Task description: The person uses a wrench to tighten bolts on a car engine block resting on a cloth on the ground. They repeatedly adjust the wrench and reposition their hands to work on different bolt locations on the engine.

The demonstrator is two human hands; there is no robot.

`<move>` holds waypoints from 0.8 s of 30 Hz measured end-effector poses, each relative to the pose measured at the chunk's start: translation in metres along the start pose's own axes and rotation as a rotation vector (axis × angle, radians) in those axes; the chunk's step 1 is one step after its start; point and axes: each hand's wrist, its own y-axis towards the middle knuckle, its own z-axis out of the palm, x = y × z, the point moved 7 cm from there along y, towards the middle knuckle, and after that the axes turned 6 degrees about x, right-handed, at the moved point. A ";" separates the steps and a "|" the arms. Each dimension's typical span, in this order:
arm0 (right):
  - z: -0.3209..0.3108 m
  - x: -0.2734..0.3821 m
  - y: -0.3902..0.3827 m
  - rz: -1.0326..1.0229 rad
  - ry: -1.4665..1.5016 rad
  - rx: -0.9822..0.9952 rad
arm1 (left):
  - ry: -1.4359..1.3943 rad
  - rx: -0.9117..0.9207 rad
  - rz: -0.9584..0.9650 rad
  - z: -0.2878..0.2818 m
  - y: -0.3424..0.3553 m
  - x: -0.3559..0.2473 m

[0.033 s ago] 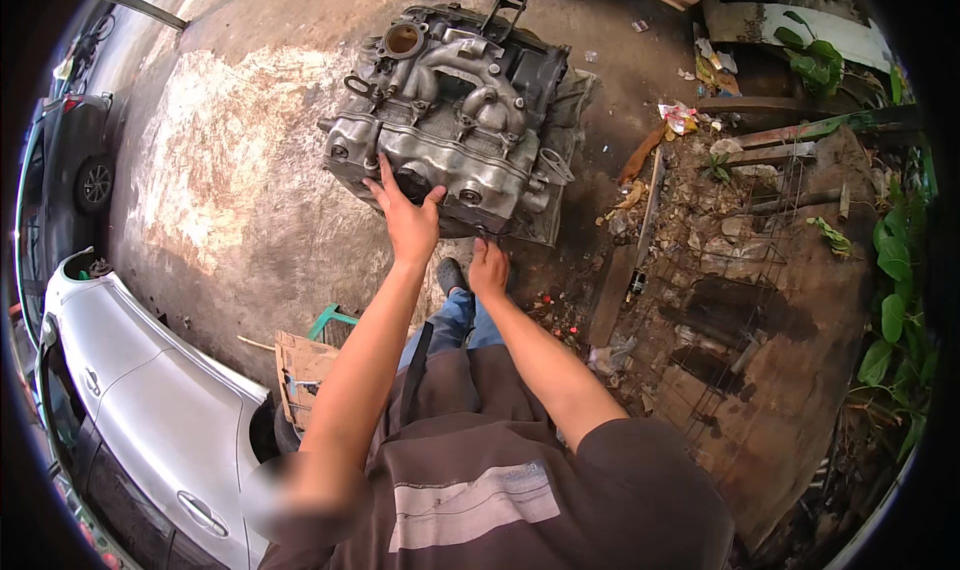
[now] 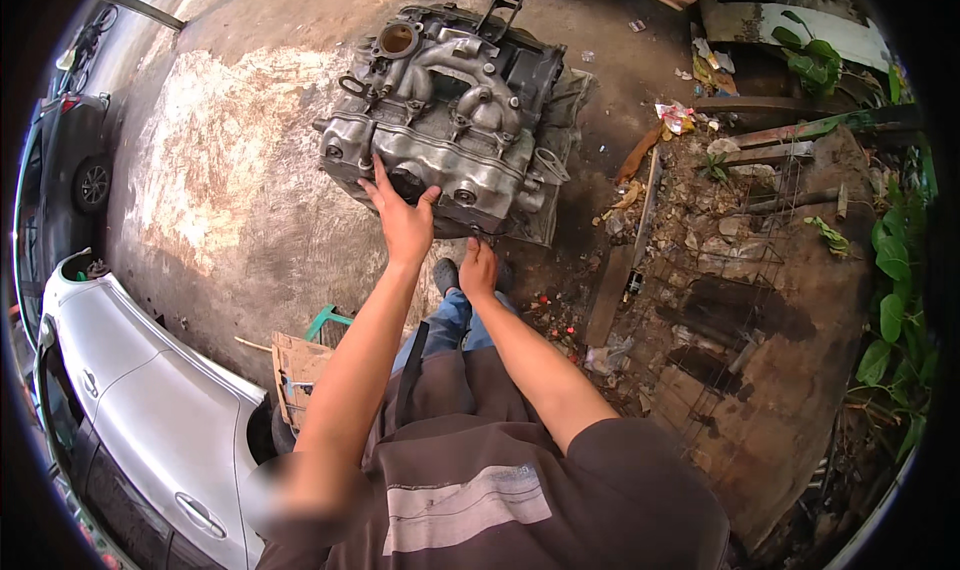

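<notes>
A grey metal car engine point(image 2: 430, 148) rests in front of me, its ribbed cover and curved intake pipes facing up. A round opening point(image 2: 399, 39) shows at its far left. Against the near side of the engine lies my left hand point(image 2: 405, 228), fingers and thumb spread over the metal beside a dark round hollow. My right hand point(image 2: 479, 268) is at the engine's lower near edge, fingers curled in with the thumb up. Whatever it grips there is too small to make out.
A silver car point(image 2: 150, 370) stands at my left, with a dark car point(image 2: 75, 170) beyond. Close to my left arm are a cardboard piece point(image 2: 292, 365) and a green bar point(image 2: 328, 320). Planks point(image 2: 610, 295), rubble and rusty mesh lie at the right, beside leafy plants point(image 2: 890, 310).
The view has shifted very slightly. Both hands keep the same places on the engine.
</notes>
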 end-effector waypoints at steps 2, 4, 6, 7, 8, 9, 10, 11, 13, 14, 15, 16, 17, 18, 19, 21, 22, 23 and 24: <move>0.018 -0.023 0.002 0.182 0.004 0.119 | -0.003 0.021 0.022 0.004 0.001 0.004; 0.017 -0.022 0.011 0.065 0.086 0.161 | -0.016 0.011 0.029 0.008 0.003 0.008; 0.007 -0.018 0.012 -0.009 0.117 0.186 | -0.034 -0.010 0.026 0.006 0.001 0.010; 0.003 -0.018 0.010 0.012 0.087 0.206 | -0.055 -0.005 0.010 0.005 0.001 0.012; -0.002 -0.016 0.008 0.017 0.066 0.210 | -0.066 -0.002 0.001 0.005 0.001 0.012; -0.006 -0.013 0.006 0.028 0.041 0.214 | -0.068 0.000 0.006 0.005 0.001 0.011; -0.008 -0.009 0.006 0.026 -0.008 0.192 | -0.082 -0.004 0.000 0.004 0.001 0.011; -0.011 -0.004 0.004 -0.001 0.006 0.163 | -0.077 -0.005 0.001 0.004 0.002 0.010; -0.011 -0.003 0.003 0.034 -0.002 0.171 | -0.073 -0.008 -0.001 0.004 0.002 0.009; -0.008 0.000 0.002 0.006 0.010 0.195 | -0.077 -0.010 0.002 0.005 0.003 0.009; -0.006 0.002 0.002 -0.010 0.021 0.213 | -0.079 -0.012 0.006 0.005 0.003 0.009; -0.003 0.003 0.000 0.009 0.025 0.220 | -0.079 -0.015 0.009 0.005 0.004 0.009; -0.004 0.011 -0.001 -0.064 0.022 0.210 | -0.081 -0.017 0.001 0.004 0.003 0.009; -0.007 0.016 -0.002 -0.099 0.011 0.186 | -0.082 -0.016 -0.007 0.004 0.003 0.009; -0.011 0.021 -0.004 -0.136 -0.002 0.180 | -0.084 -0.015 -0.015 0.005 0.002 0.010; -0.027 0.028 0.002 -0.113 -0.163 0.086 | -0.062 -0.020 -0.023 0.003 -0.002 0.010; -0.035 0.028 0.004 -0.074 -0.266 0.120 | -0.062 -0.018 -0.038 0.004 -0.005 0.011; -0.047 0.028 0.007 -0.046 -0.364 0.138 | -0.066 -0.031 -0.019 0.003 -0.009 0.010; -0.054 0.034 0.008 -0.111 -0.417 0.171 | -0.169 -0.007 -0.027 0.007 -0.013 0.012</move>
